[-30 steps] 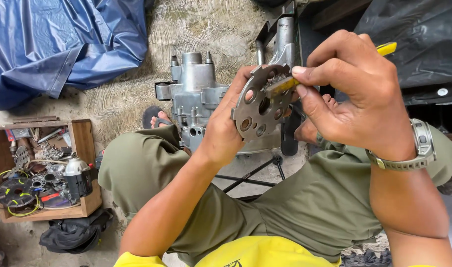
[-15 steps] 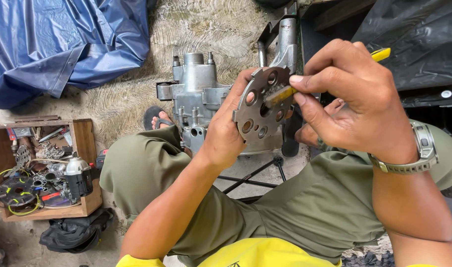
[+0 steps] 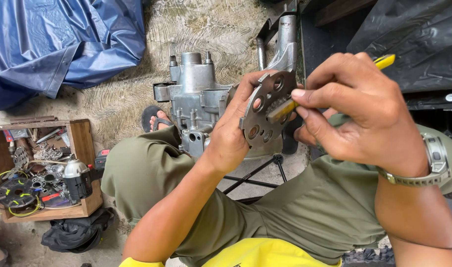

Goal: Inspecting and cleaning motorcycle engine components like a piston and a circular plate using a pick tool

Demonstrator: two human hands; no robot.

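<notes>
Bare concrete floor (image 3: pixel 196 24) lies open ahead, hemmed by a crumpled blue tarpaulin (image 3: pixel 53 44) on the left and black sheeting (image 3: pixel 413 39) on the right. Above the lap, the left hand (image 3: pixel 231 133) grips a round grey perforated metal plate (image 3: pixel 266 110) by its rim, and the right hand (image 3: pixel 359 113) pinches a yellow-handled tool (image 3: pixel 285 110) against its face. Just behind stands a grey cast-metal engine casing (image 3: pixel 196 99), with a wooden box of parts (image 3: pixel 82 148) well left.

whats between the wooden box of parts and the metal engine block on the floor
In the head view, the person's bent knee in olive trousers lies between the wooden box and the engine block, with a sandalled foot near the block.
</notes>
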